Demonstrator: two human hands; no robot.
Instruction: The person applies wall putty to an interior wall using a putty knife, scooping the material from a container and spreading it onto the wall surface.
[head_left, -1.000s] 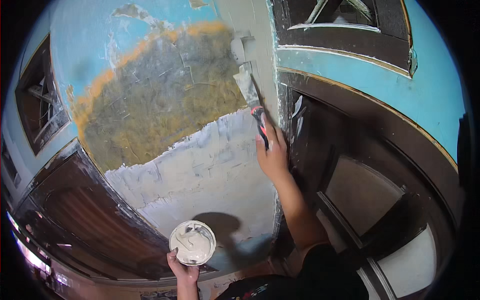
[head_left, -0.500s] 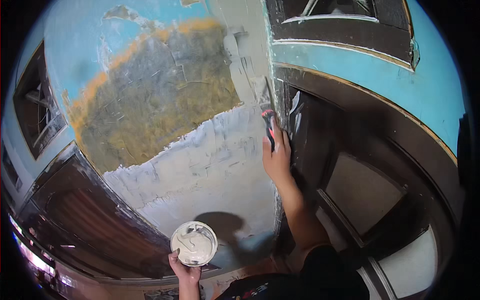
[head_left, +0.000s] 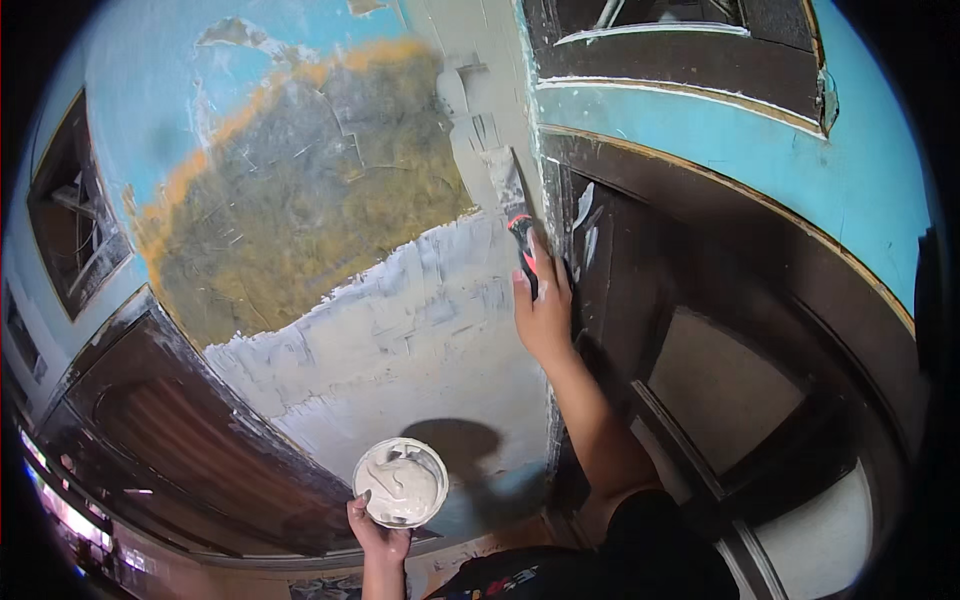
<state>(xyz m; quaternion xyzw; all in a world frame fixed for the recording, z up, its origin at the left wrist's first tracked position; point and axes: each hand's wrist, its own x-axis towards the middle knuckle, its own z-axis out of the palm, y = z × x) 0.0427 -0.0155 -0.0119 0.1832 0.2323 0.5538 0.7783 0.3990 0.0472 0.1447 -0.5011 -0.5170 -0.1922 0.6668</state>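
My right hand [head_left: 545, 310] is closed round the black and red handle of a putty knife [head_left: 508, 190]. Its blade, smeared with pale putty, lies against the wall just left of the dark door frame. Low in the view, my left hand [head_left: 380, 535] grips a round white tub [head_left: 437, 466] from beneath, thumb over the rim. Cream putty [head_left: 400, 487] is heaped inside it. Rough white filler [head_left: 400, 310] covers the lower wall and a strip up the right side. Beside that strip is a bare grey-brown patch [head_left: 310, 190] with an orange edge.
A dark panelled door [head_left: 720, 370] stands at the right, its frame marked with white smears. Another dark door [head_left: 190, 430] is at the lower left. Peeling blue paint [head_left: 150, 100] surrounds the patch. Small framed openings sit at upper right and far left.
The putty knife has shifted slightly left, and its blade now shows more of its flat face. The tub has moved a little to the right and up.
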